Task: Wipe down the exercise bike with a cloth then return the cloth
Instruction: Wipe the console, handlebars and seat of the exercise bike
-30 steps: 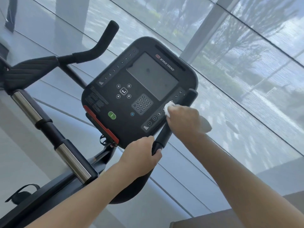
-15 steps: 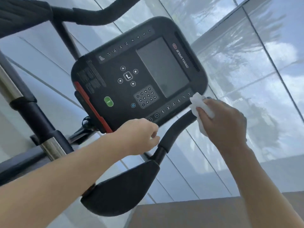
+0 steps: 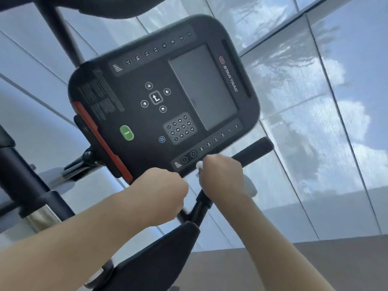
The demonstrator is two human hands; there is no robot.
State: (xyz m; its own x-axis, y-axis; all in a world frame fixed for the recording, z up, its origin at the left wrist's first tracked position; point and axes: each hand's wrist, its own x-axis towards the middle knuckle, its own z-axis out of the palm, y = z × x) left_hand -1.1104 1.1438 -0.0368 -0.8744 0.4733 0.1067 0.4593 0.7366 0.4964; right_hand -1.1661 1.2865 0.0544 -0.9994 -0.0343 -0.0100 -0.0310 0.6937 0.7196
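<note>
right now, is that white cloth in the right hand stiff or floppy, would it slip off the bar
Probably floppy: the white cloth bunches and folds inside the right hand. It looks thin and light. Wrapped round the black handlebar, it would likely drop if released.

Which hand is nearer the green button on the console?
Left. The left hand sits just below the green button, under the console's edge; the right hand, gripping the cloth, is farther along that edge.

"STAR TRAC" on console (image 3: 147, 114), keypad (image 3: 180, 127) digits 0–9
</note>
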